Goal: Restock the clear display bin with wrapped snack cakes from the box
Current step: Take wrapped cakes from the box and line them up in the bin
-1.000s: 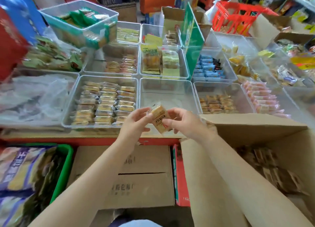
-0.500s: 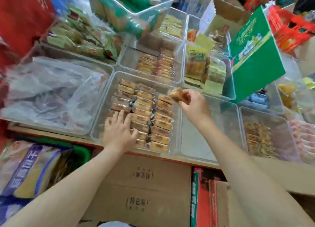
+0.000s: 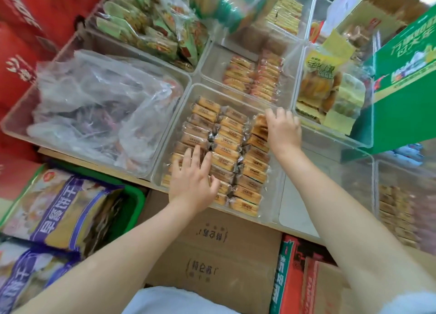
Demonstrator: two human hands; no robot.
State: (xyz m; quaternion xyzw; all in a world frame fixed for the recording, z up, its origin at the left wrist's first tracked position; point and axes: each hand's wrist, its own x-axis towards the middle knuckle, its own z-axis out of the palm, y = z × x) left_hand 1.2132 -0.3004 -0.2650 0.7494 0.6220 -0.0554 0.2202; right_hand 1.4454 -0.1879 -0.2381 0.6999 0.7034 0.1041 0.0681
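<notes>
Head view — 2 hands in 1 clear bin [image 3: 271, 210], 3 columns of cakes [image 3: 227, 151]: left grip [image 3: 192, 180] spread flat, right grip [image 3: 283, 128] unclear.

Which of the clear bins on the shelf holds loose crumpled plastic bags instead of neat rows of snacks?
The big clear bin at far left, just left of the snack cake bin. It holds a heap of crumpled plastic bags, while its neighbours hold wrapped snacks.

Your right hand [image 3: 284, 131] hides the top cakes of the right column in the clear bin [image 3: 271, 197]; whether its grip holds one, you cannot tell. Right of that bin, the far bin's snacks [image 3: 398, 215] are blurred.
</notes>
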